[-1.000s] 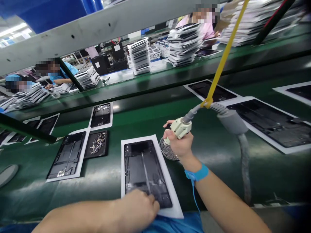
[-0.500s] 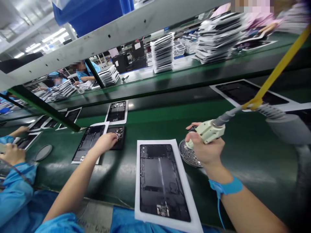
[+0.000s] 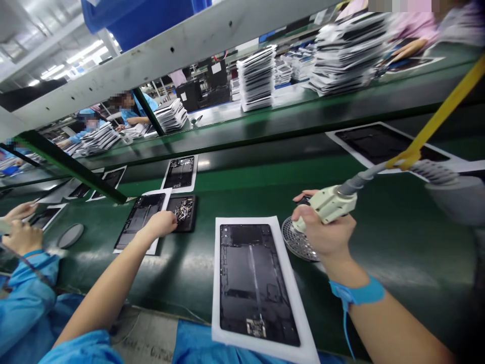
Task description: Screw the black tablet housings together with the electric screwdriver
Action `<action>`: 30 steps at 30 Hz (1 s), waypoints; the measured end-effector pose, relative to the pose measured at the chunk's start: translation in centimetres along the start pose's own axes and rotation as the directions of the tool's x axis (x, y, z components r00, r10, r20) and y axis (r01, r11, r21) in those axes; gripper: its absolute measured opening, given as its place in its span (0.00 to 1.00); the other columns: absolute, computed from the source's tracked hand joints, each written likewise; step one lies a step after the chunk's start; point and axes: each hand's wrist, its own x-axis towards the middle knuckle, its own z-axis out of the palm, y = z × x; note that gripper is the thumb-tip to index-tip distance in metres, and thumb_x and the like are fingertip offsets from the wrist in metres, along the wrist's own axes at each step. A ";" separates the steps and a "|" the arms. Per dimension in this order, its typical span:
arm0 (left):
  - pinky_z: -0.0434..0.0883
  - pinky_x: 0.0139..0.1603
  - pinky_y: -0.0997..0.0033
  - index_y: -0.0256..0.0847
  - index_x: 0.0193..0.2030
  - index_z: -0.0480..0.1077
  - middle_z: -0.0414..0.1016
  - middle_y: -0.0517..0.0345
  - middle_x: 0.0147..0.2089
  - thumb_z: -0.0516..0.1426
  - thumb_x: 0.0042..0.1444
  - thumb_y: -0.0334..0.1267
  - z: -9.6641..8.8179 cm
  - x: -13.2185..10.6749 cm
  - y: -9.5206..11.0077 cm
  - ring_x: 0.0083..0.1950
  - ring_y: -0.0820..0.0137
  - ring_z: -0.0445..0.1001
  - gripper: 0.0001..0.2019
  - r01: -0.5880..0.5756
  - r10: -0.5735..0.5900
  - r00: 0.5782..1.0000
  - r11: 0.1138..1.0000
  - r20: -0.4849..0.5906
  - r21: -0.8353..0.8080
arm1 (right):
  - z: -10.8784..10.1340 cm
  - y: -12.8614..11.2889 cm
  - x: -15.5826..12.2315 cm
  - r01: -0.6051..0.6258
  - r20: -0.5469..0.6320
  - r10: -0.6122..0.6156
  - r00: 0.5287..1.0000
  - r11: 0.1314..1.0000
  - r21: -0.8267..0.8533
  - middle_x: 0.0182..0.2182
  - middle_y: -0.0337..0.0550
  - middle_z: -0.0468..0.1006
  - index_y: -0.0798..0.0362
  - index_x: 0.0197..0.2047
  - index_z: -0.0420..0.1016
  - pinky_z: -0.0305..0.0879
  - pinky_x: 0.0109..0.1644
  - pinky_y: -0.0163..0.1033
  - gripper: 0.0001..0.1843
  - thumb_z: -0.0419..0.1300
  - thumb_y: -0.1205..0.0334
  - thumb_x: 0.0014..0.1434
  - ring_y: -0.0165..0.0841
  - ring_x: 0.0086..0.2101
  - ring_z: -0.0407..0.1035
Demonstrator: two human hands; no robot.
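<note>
My left hand [image 3: 162, 223] reaches out to a small black tray [image 3: 182, 207] of little metal parts, fingers bent at its near edge; what they pinch, if anything, is hidden. My right hand [image 3: 325, 231] is wrapped round a cream electric screwdriver [image 3: 329, 205] hung from a grey hose and a yellow strap [image 3: 439, 119]. The driver's tip points down at a round perforated metal dish [image 3: 297, 243]. Between my hands lies a black device back panel [image 3: 253, 280] on a white foam sheet [image 3: 301, 323]. A blue wrist strap [image 3: 358, 293] circles my right wrist.
More panels on white sheets lie on the green belt [image 3: 379, 242], at left [image 3: 138, 220], behind [image 3: 181, 173] and far right [image 3: 382, 144]. A co-worker's hands in blue sleeves [image 3: 20, 237] work at the far left. Stacks of sheets [image 3: 257, 78] stand on the far bench.
My left hand left the near panel and reached to the small parts tray at left, closing on its edge. My view swung left; the right hand kept hold of the screwdriver.
</note>
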 end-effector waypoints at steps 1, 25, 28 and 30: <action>0.71 0.44 0.68 0.41 0.33 0.80 0.83 0.47 0.39 0.56 0.56 0.32 0.1 0.2 0.4 0.44 0.59 0.81 0.09 0.024 -0.024 1.000 1.000 0.003 0.017 | 0.0 0.0 0.0 0.007 0.001 -0.007 1.000 1.000 -0.010 0.25 0.38 0.79 0.49 0.41 0.78 0.71 0.25 0.39 0.15 0.70 0.49 0.56 0.32 0.19 0.71; 0.74 0.52 0.69 0.42 0.46 0.78 0.83 0.52 0.45 0.51 0.69 0.34 2.9 -1.6 11.4 0.48 0.66 0.80 0.13 -0.374 0.264 0.891 0.889 -0.371 -0.266 | -0.1 -0.3 0.1 0.052 0.009 -0.052 0.999 0.998 -0.043 0.24 0.38 0.77 0.51 0.40 0.77 0.71 0.25 0.39 0.15 0.69 0.50 0.57 0.31 0.19 0.70; 0.73 0.49 0.69 0.41 0.43 0.76 0.80 0.50 0.42 0.49 0.70 0.34 3.7 -1.1 12.4 0.46 0.65 0.78 0.14 -0.324 0.247 0.881 0.936 -0.404 -0.134 | 0.0 -0.5 0.1 0.036 0.002 -0.036 0.999 0.998 -0.046 0.26 0.38 0.78 0.51 0.40 0.76 0.72 0.26 0.39 0.14 0.69 0.51 0.57 0.30 0.19 0.71; 0.73 0.47 0.69 0.41 0.40 0.75 0.79 0.50 0.42 0.49 0.70 0.33 3.9 -1.1 12.7 0.46 0.65 0.77 0.13 -0.298 0.242 0.883 0.951 -0.402 -0.081 | 0.0 -0.7 0.1 0.021 0.002 -0.021 1.000 0.998 -0.051 0.27 0.39 0.79 0.51 0.41 0.76 0.72 0.26 0.39 0.14 0.68 0.51 0.56 0.31 0.20 0.71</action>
